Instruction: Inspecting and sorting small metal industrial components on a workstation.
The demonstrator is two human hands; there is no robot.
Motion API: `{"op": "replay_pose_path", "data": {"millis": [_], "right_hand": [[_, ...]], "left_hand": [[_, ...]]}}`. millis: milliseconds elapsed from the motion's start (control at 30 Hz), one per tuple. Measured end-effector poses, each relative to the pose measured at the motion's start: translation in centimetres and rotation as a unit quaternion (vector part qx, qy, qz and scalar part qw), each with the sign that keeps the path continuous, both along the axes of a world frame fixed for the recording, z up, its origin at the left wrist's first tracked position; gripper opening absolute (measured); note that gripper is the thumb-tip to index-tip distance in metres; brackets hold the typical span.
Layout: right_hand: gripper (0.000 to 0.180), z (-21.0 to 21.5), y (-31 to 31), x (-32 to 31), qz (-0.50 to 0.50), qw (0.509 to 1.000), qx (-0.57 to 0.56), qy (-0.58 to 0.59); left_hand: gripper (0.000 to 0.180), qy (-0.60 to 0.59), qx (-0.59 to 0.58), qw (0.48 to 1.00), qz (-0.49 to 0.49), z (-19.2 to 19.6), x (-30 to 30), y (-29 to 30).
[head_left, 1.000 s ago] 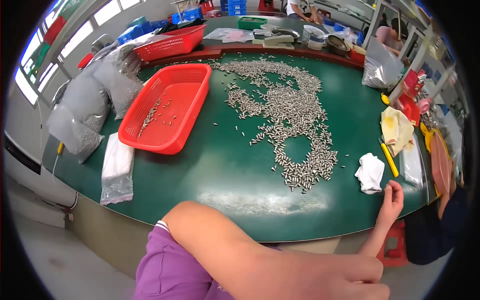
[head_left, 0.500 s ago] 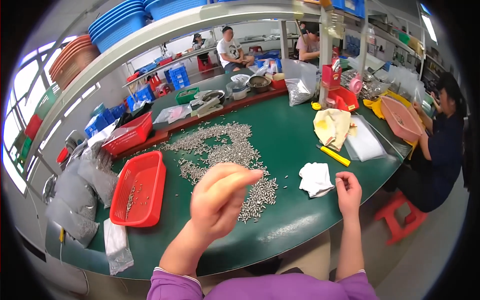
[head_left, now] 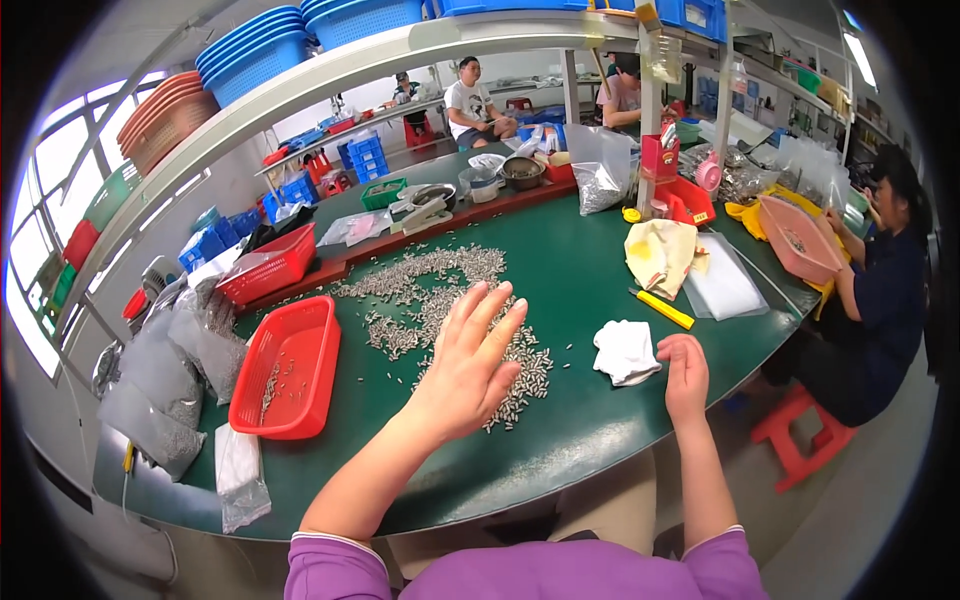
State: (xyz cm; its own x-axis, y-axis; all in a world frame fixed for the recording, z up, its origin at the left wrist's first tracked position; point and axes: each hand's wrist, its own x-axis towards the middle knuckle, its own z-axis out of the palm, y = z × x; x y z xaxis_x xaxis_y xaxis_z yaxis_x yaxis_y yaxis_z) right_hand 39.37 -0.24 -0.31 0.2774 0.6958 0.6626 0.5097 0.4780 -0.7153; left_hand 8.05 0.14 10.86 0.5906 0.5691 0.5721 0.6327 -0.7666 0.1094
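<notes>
Green table (head_left: 600,270): left hand (head_left: 468,360) seemingly over metal pins (head_left: 430,290)

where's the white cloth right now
In the head view the white cloth lies on the green table right of centre, just left of the right hand and below the yellow-handled tool.

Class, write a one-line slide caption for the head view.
Left hand spread flat over small metal pieces on a green table; right hand beside a white cloth.
</notes>
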Motion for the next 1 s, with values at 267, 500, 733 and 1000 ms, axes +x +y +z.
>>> {"op": "replay_pose_path", "data": {"millis": [267, 500, 733, 1000], "right_hand": [[0.023, 6.6, -0.3, -8.2, 0.106, 0.990, 0.078, -0.046], [0.022, 8.6, 0.1, -14.5, 0.284, 0.946, 0.049, -0.151], [0.032, 7.2, -1.1, -16.2, 0.255, 0.937, 0.068, -0.228], [0.021, 2.9, 2.8, -1.5, 0.011, 0.963, -0.136, -0.232]], "left_hand": [[0.055, -0.420, -0.310, 0.835, -0.176, -2.6, -2.9, -1.0], [0.046, -0.591, -0.427, 0.654, -0.201, -1.7, -4.0, -3.1], [0.041, -0.542, -0.421, 0.697, -0.207, -3.2, -2.1, -3.4], [0.031, -0.262, -0.334, 0.892, -0.152, -5.1, 1.3, -1.0]]}}
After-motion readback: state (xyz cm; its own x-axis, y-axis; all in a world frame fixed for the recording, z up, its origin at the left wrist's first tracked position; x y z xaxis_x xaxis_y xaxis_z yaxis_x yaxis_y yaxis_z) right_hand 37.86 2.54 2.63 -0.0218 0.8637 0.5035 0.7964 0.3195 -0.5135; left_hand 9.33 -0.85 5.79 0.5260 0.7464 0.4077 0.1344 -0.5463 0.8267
